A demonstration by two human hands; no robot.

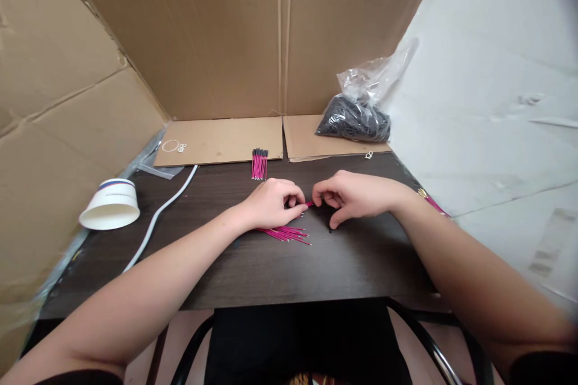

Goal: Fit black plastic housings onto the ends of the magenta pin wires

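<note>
My left hand is closed, with thumb and finger pinching a thin pink wire whose end points right. Under and in front of that hand lies a loose fan of pink wires with bare metal tips. My right hand has its fingers curled, the index fingertip beside the held wire's end. Its thumb stands apart from the index finger and reaches down to a small black piece on the dark table. Behind my left hand is a neat bundle of pink wires with black ends.
A clear bag of black pieces sits on cardboard at the back right. On the left are a tipped paper cup, a white cable and rubber bands. More pink wires lie at the right edge.
</note>
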